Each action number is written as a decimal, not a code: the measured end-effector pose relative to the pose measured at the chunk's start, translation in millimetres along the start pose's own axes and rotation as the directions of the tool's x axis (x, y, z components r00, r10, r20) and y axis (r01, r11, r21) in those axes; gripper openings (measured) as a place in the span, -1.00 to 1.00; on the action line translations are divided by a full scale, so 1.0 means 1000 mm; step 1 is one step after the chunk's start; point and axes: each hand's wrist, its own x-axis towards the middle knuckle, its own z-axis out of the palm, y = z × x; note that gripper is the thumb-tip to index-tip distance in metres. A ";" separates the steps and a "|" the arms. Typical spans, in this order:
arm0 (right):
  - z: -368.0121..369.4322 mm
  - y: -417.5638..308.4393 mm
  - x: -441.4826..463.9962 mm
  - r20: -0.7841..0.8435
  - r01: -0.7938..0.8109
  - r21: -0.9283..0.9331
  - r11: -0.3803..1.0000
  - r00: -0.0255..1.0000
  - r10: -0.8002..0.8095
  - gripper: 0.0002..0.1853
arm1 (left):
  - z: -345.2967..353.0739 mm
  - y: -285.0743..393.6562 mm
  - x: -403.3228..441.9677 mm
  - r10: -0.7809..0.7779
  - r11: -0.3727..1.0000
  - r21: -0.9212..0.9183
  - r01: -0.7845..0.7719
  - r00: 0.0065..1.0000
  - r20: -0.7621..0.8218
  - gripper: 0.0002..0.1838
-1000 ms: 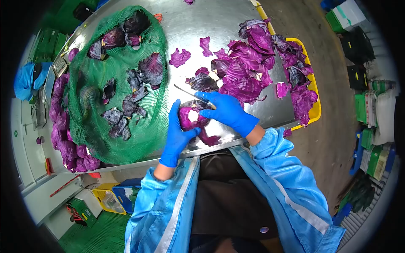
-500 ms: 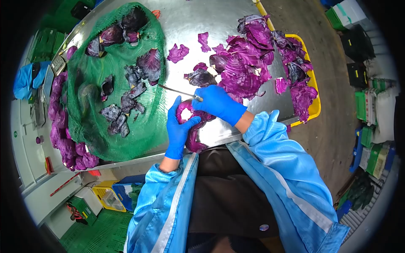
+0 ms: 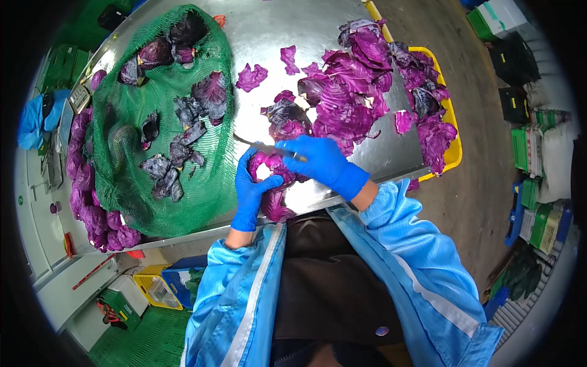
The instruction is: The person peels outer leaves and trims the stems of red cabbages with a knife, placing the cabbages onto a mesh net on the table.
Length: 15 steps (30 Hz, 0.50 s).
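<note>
Head view: red cabbage and knife held at the counter

A metal counter (image 3: 275, 27) spreads out beneath and beyond both gloved grips. On it, left of the left grip (image 3: 249, 194), lies a large green net (image 3: 153, 211), with dark cabbage leaves scattered over its middle and several dark heads (image 3: 156, 52) at its far end. Beyond and to the right of the right grip (image 3: 321, 162) is a broad heap of purple leaves (image 3: 348, 92). Farther right of that grip, a yellow crate (image 3: 456, 153) stands against the counter's edge, filled with more leaves. Well to the left of the left grip, past the net, purple cabbages (image 3: 84, 177) are packed in a long row.

The left grip is curled around the side of a cabbage head (image 3: 276, 163), its fingers bent only as far as the head allows. A loose purple leaf (image 3: 277, 207) hangs just beside that grip, on the wearer's side of the head. The right grip is closed firmly on a knife (image 3: 262, 147), whose slim blade points left across the head's far side. Smallest is the head's pale cut stem (image 3: 263, 171), facing up beside the left grip's thumb.
</note>
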 end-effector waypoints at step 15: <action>-0.019 0.002 0.015 0.193 -0.056 -0.115 0.992 0.978 0.078 -0.41 | -0.007 0.014 0.014 0.065 0.962 0.226 -0.152 0.933 0.354 0.33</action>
